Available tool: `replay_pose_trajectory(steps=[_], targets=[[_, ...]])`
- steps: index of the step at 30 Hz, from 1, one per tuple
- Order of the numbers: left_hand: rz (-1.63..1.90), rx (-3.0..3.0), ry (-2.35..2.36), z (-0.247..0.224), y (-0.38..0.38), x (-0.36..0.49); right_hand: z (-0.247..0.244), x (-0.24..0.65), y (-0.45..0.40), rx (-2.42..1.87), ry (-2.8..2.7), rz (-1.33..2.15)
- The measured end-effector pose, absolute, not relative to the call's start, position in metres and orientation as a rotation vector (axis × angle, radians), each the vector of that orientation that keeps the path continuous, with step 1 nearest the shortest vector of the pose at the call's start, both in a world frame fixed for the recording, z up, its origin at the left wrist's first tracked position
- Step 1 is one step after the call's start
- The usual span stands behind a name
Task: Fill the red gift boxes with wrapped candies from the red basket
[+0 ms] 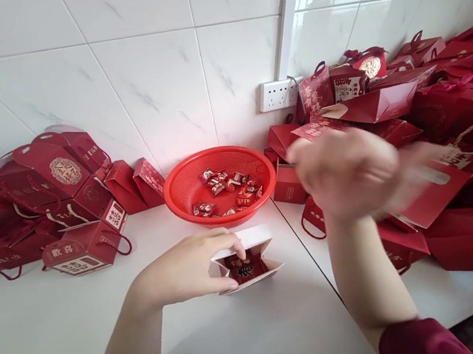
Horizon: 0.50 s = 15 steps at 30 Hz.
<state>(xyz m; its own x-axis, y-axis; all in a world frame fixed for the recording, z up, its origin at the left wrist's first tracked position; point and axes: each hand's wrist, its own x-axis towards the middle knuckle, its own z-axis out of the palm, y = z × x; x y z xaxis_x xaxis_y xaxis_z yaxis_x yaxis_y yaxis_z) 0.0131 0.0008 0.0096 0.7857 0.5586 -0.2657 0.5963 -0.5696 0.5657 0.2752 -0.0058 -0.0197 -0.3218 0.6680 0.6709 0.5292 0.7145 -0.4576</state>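
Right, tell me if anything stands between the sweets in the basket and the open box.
The basket's near rim does, between the sweets and the open box. The left hand also partly covers the opening's left end. Nothing else visible blocks the way.

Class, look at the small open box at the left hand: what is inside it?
Inside the box are red packets with gold and dark print. Fingers of the left hand overlap the opening; the bottom and the full count are covered.

"歡喜" stands on a red handled box
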Motion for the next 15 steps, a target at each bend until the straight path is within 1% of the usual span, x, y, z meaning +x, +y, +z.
replay_pose_trajectory(steps=[2,4,5,9,12,15], targets=[[-0.066,2.314,0.841,0.01,-0.001,0.013,-0.016,0.269,0.044,-1.143,-1.802,0.122],[-0.059,2.323,0.832,0.01,-0.002,0.011,-0.019,0.262,0.092,-1.549,-1.902,0.221],[-0.057,2.327,0.828,0.009,-0.003,0.011,-0.023,0.258,0.112,-1.635,-1.958,0.275],[-0.045,2.32,0.814,0.007,-0.002,0.007,-0.041,0.247,0.165,-1.879,-2.086,0.408],[-0.035,2.325,0.796,0.006,0.0,0.006,-0.05,0.244,0.183,-2.021,-2.149,0.471],[-0.029,2.337,0.762,0.006,0.002,0.006,-0.053,0.241,0.192,-2.064,-2.184,0.469]])
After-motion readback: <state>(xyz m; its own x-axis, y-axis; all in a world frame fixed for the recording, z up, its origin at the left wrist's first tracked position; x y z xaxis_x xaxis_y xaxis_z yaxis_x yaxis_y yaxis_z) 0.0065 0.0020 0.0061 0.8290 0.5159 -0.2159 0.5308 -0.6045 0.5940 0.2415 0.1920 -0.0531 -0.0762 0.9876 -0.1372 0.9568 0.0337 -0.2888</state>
